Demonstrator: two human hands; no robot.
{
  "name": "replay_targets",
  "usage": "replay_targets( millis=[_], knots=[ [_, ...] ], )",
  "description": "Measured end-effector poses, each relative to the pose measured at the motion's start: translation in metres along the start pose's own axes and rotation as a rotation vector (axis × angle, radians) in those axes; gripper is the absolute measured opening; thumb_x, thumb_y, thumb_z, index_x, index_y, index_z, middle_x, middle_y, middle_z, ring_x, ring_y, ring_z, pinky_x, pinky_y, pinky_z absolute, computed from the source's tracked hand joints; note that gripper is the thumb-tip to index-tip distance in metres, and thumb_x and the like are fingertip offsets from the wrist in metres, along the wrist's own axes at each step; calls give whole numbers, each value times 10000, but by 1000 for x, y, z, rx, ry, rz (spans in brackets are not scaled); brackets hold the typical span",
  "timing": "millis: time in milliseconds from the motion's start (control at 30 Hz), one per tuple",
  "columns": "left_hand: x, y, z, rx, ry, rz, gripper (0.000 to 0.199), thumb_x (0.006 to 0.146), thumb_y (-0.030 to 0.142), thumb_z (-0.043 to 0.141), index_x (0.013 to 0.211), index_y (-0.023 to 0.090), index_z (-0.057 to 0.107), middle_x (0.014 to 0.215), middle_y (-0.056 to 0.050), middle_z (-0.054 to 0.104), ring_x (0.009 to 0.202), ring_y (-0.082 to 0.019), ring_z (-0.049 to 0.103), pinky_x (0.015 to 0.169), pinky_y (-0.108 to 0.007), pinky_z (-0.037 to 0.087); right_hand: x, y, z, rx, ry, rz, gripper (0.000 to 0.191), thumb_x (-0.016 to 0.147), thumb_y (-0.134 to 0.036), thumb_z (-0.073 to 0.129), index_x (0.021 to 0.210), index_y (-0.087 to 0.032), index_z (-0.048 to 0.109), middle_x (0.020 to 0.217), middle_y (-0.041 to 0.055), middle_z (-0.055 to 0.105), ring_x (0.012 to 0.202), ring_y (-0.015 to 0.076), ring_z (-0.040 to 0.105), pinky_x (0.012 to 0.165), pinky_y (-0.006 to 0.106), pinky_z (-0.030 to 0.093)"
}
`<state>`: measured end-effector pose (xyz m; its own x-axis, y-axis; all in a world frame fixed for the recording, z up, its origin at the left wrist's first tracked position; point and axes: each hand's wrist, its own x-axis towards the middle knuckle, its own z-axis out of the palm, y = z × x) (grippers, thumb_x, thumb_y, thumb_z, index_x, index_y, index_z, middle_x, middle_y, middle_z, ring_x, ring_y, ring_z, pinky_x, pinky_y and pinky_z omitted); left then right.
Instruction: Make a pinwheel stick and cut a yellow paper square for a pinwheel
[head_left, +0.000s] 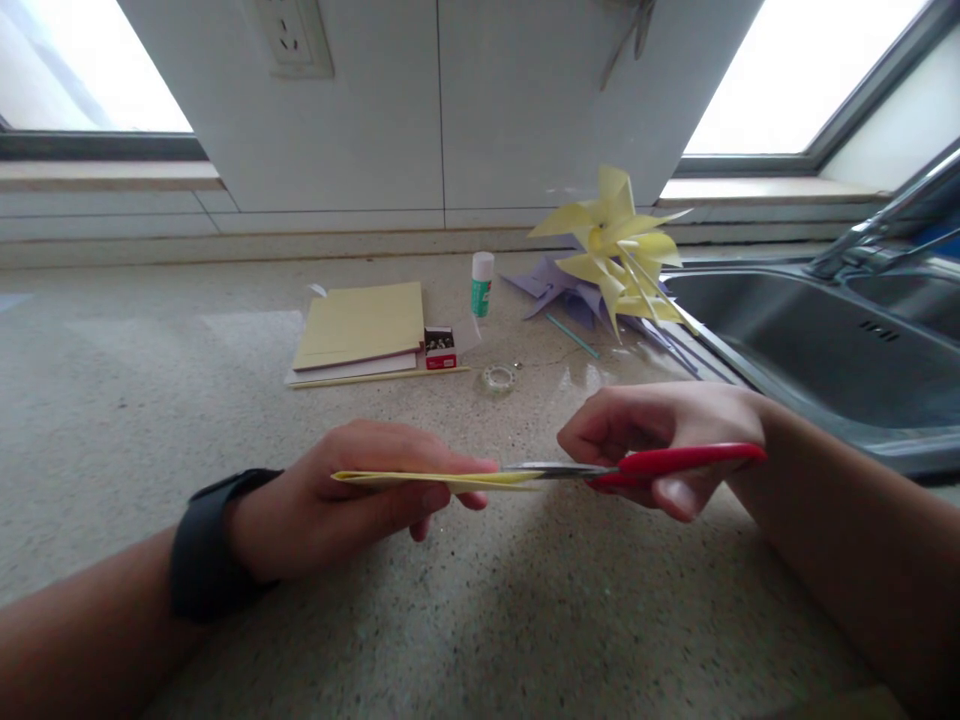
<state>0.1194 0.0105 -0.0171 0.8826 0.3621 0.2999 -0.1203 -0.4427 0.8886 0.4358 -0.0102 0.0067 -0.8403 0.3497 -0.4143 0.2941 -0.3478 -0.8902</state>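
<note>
Between the thumb and fingers of my left hand (367, 490) is a folded piece of yellow paper (502, 482), seen almost edge-on above the counter. My right hand (667, 430) grips red-handled scissors (675, 463), thumb and fingers at the handles. The blades point left and lie at the paper's right end, close to my left fingertips. How far the blades are spread is hard to tell from this angle. A dark band is on my left wrist.
Behind my hands lie yellow paper sheets (364, 325), a thin stick (375, 378), a small red box (441, 348) of metal pins, a tape roll (499, 378) and a glue stick (481, 285). Yellow pinwheels (600, 240) and purple ones (551, 280) lie beside the steel sink (795, 350).
</note>
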Motion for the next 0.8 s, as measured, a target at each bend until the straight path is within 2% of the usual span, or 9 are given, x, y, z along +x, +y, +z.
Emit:
replay_targets(
  millis=[467,800],
  knots=[
    [-1,-1,-1,65,-9,44,410,1012,193,494,1399,310,560,1057,-52,724,700,-85,594,660,-183,534,0,1,0,75,-6,8,503,619,-481,899,735,-159,530,570,-70,573,374,45,470,324,129,371],
    [0,-2,0,77,9,61,432,994,174,525,1405,303,558,1056,-60,731,773,-109,638,668,-196,525,-2,2,0,100,12,-11,434,664,-402,891,748,-148,549,552,-75,567,360,40,479,302,111,385]
  ],
)
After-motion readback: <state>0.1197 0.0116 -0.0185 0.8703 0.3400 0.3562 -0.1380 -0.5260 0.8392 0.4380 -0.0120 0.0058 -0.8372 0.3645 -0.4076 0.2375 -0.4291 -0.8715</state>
